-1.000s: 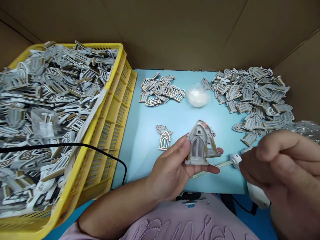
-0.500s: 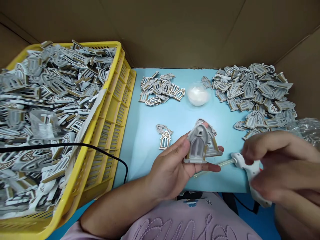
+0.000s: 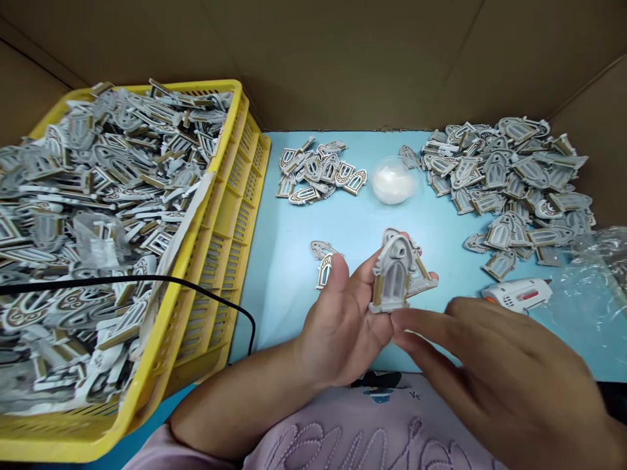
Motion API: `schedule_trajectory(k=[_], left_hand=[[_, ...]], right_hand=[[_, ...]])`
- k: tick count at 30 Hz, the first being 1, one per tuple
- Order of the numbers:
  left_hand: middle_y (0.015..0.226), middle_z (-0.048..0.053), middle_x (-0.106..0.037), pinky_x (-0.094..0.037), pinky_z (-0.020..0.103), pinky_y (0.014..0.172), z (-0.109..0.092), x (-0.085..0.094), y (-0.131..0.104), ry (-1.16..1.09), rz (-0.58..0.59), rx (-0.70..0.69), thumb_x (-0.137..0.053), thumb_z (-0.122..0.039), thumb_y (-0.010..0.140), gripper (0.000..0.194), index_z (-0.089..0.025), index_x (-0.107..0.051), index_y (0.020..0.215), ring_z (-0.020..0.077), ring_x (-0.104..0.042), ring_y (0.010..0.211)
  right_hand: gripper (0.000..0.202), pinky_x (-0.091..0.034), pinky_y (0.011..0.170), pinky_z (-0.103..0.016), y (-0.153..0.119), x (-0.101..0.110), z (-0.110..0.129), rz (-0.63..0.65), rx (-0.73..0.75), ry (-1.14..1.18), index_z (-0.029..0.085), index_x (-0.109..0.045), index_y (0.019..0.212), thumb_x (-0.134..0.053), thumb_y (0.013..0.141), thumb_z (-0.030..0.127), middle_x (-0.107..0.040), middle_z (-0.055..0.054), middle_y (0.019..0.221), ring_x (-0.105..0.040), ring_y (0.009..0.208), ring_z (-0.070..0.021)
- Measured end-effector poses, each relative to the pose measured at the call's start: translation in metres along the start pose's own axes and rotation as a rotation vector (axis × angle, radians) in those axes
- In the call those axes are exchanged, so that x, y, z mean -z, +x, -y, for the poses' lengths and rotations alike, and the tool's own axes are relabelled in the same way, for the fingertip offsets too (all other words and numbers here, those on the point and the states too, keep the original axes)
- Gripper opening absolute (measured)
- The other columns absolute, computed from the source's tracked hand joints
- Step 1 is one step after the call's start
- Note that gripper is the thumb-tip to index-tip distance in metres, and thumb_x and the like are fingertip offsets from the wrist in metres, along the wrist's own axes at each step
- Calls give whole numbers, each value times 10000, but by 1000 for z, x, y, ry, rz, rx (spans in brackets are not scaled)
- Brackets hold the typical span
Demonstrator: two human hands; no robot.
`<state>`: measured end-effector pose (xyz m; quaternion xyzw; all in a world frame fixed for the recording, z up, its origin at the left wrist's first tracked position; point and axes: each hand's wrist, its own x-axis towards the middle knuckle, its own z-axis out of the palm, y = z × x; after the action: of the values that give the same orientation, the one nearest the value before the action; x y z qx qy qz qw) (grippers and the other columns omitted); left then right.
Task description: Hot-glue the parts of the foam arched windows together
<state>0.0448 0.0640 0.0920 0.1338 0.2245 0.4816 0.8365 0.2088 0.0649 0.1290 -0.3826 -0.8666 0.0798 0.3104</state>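
My left hand is palm up with its thumb raised, and arched window-shaped pieces rest on its fingers. The nearer grey-white arched piece stands upright with gold side edges; another piece leans behind it. From the right, my right hand reaches in, its thumb and index fingertips pinching at the lower edge of the nearer piece. On the mat beyond my left thumb lie a gold-patterned arched piece and a grey one. A white glue gun lies on its side behind my right hand.
A yellow crate heaped with pieces fills the left, a black cable crossing it. Piles of pieces flank a bowl of white material. Clear plastic lies at right; cardboard walls stand behind.
My right hand has left the glue gun, now lying farther back on the mat, and has come to the nearer piece. My left thumb has lifted off that piece, which has turned slightly.
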Motion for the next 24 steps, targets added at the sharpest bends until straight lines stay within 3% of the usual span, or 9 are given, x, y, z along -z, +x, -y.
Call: schedule_trajectory(k=[3, 8, 12, 16, 19, 21, 22, 24], left_hand=[[1396, 140, -620, -391, 480, 1160, 6, 0, 1, 12, 7, -25, -403, -841, 885, 890, -201, -459, 1501, 340, -509, 1393], [1370, 161, -627, -411, 479, 1141, 12, 0, 1, 24, 22, -64, -392, -855, 876, 942, -176, -428, 1528, 341, -515, 1378], [1374, 150, -625, -407, 469, 1147, 11, 1, 2, -19, 11, -66, -394, -828, 899, 905, -190, -403, 1542, 326, -517, 1379], [1363, 137, -634, -445, 448, 1121, 7, -1, 3, -24, -22, -74, -420, -753, 946, 786, -188, -470, 1489, 315, -536, 1358], [1358, 132, -641, -464, 454, 1102, 4, -1, 2, -41, -55, -79, -409, -708, 976, 713, -188, -507, 1454, 314, -553, 1341], [1378, 132, -631, -468, 464, 1093, 2, -1, 1, -60, -79, -72, -405, -694, 986, 686, -187, -534, 1429, 323, -556, 1339], [1398, 130, -619, -474, 465, 1083, 1, 0, 0, -68, -90, -71, -416, -689, 985, 670, -187, -557, 1407, 331, -554, 1343], [1437, 120, -591, -495, 451, 1044, -1, 2, 0, -75, -110, -76, -455, -682, 976, 637, -187, -618, 1341, 351, -543, 1354]], right_hand=[[131, -378, 592, -344, 0, -17, 9, -66, 6, -79, 182, -698, 1086, -646, 984, 246, -548, 25, 631, -499, 596, -152], [143, -394, 613, -365, -7, -32, 13, -39, 18, -136, 150, -683, 1058, -660, 921, 120, -636, -30, 749, -521, 674, -195], [131, -419, 606, -346, -6, -35, 12, -60, -4, -12, 158, -651, 928, -613, 898, 36, -619, -28, 725, -513, 653, -171], [129, -470, 617, -288, 3, -22, 8, 6, -31, 230, 168, -638, 953, -597, 918, 50, -593, -12, 738, -520, 670, -132], [121, -555, 815, -279, 2, -4, -1, 127, -36, 436, 210, -634, 916, -576, 935, 104, -638, -65, 1008, -623, 997, -167], [105, -553, 974, -353, -10, 5, -9, 215, -87, 675, 243, -588, 911, -542, 998, 206, -656, -68, 1127, -601, 1212, -215], [121, -551, 1002, -401, -19, 8, -13, 227, -156, 812, 255, -546, 923, -503, 1036, 271, -684, -55, 1057, -628, 1193, -227], [224, -599, 857, -390, -43, 8, -23, 184, -308, 976, 271, -456, 934, -349, 1090, 391, -604, 21, 659, -698, 784, -195]])
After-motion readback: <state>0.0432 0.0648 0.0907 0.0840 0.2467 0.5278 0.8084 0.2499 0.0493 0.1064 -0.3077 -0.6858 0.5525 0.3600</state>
